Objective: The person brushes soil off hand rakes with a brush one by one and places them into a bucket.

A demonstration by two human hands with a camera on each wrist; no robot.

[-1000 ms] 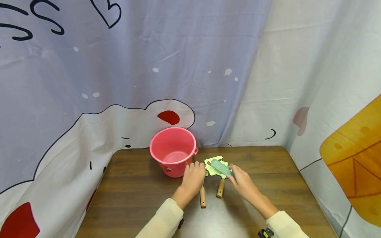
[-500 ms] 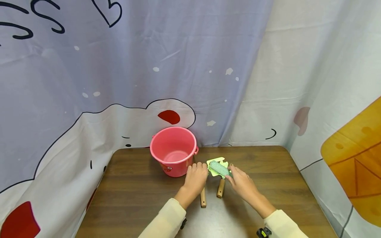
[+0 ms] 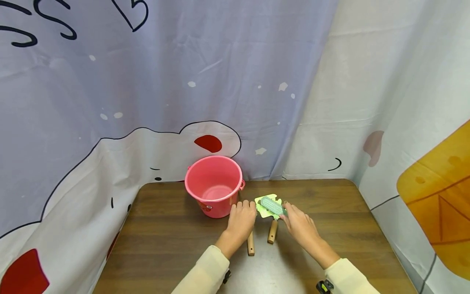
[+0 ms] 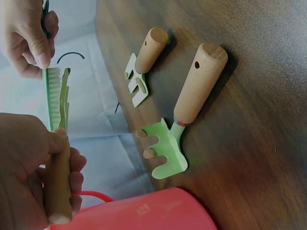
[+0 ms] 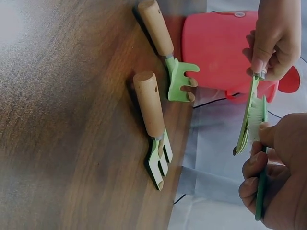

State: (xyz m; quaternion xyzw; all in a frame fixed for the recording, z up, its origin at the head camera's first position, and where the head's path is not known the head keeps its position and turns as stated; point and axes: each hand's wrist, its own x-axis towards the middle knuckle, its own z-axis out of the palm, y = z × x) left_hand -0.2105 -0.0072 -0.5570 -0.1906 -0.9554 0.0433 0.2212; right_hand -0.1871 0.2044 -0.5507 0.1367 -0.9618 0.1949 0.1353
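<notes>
Head view: the left hand (image 3: 241, 219) grips a garden tool (image 4: 58, 184), the right hand (image 3: 300, 226) grips a brush (image 3: 272, 206) against it; a bucket (image 3: 214, 179) stands at the left hand's eleven o'clock.

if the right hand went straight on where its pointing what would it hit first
Probably the left hand, gripping a green tool: the brush in the right hand points toward it, though depth is unclear and it might pass beside.

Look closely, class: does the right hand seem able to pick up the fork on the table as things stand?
Probably not yet: the right hand is gripping the brush. Otherwise the way looks free, since nothing covers the fork in the right wrist view.
</notes>
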